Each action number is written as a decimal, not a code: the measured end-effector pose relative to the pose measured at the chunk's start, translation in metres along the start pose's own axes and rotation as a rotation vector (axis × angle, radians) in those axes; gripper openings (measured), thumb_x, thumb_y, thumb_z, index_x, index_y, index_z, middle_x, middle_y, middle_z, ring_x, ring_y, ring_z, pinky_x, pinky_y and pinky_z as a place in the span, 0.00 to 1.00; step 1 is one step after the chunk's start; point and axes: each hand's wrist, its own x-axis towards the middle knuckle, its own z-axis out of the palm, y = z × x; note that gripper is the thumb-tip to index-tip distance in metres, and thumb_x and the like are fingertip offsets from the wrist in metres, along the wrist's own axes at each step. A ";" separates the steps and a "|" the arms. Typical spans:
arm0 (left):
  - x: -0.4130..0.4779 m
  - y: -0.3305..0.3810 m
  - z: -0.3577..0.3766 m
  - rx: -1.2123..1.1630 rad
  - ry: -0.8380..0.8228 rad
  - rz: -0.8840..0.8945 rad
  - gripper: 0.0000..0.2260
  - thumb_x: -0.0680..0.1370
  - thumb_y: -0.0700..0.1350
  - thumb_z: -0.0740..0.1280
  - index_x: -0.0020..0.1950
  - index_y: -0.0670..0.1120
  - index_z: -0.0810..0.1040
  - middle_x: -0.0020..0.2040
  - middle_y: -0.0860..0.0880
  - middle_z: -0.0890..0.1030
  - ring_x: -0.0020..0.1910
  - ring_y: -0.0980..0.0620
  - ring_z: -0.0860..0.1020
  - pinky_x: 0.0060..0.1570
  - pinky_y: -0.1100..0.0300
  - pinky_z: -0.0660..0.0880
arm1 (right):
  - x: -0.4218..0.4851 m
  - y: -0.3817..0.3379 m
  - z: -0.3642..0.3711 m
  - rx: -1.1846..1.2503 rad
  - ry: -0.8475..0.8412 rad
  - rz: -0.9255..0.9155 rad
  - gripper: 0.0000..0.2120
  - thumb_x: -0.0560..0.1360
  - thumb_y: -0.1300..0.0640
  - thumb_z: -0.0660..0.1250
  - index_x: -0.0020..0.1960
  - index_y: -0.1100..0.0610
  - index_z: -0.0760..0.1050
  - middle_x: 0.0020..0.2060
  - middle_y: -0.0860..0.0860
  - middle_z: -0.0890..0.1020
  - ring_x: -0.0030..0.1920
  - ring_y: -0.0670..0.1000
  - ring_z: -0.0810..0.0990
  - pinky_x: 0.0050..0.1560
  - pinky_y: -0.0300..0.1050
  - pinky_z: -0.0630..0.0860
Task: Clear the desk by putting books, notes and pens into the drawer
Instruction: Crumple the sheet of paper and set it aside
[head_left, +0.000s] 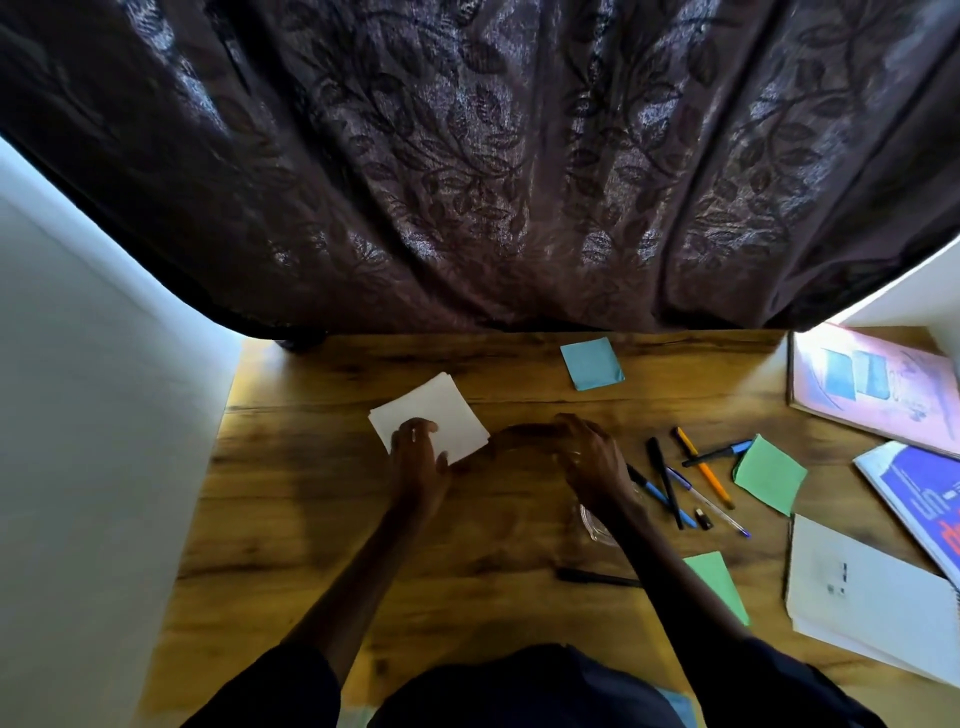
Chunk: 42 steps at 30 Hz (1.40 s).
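At the middle of the wooden desk (322, 519), the left hand (415, 457) sits on the near corner of the white note stack (441, 410). Its fingers are bent down onto the paper and its thumb is against the near edge, a pinch that looks meant to lift the sheets off the flat wood. The right hand (592, 460) hovers just beside it with fingers curled and blurred, so I cannot tell whether it holds anything. A clear glass dish (597, 525) shows dimly under its wrist.

The rest of what the task covers lies to the right. The loose pens (675, 483) are crossed in a heap, with a lone black pen (597, 577) nearer the body. One green note (771, 473) touches the heap and a second green note (719, 584) lies near the right forearm. A blue note (592, 364) lies toward the back edge, under the curtain (467, 182). The pink book (872, 384), blue book (919, 493) and white notebook (862, 592) crowd the right side.

The drawer is not in view, so nothing can be judged as put away. Bare wood lies left of and nearer than the hands, giving room to slide the paper toward the front edge. The desk's left edge runs close along the white wall (78, 415), which leaves little room for an elbow there
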 end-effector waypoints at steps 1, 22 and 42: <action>0.003 -0.006 -0.001 0.004 0.015 -0.017 0.22 0.71 0.42 0.77 0.61 0.44 0.74 0.62 0.44 0.76 0.63 0.44 0.74 0.57 0.49 0.80 | 0.001 0.000 -0.002 -0.004 -0.004 0.015 0.27 0.75 0.60 0.72 0.72 0.54 0.70 0.66 0.55 0.77 0.64 0.56 0.77 0.58 0.47 0.76; 0.092 -0.045 -0.035 0.388 -0.301 -0.205 0.35 0.78 0.54 0.70 0.78 0.42 0.59 0.78 0.39 0.61 0.76 0.37 0.60 0.73 0.42 0.62 | 0.021 -0.102 0.103 -0.177 -0.313 -0.178 0.23 0.80 0.61 0.64 0.74 0.62 0.66 0.70 0.59 0.73 0.69 0.61 0.73 0.70 0.57 0.70; 0.089 -0.032 -0.048 0.158 -0.349 -0.295 0.38 0.76 0.47 0.75 0.78 0.38 0.58 0.76 0.37 0.63 0.76 0.37 0.61 0.72 0.43 0.66 | 0.020 -0.087 0.110 -0.137 -0.244 -0.202 0.21 0.77 0.59 0.70 0.68 0.60 0.72 0.66 0.57 0.76 0.65 0.62 0.78 0.59 0.60 0.80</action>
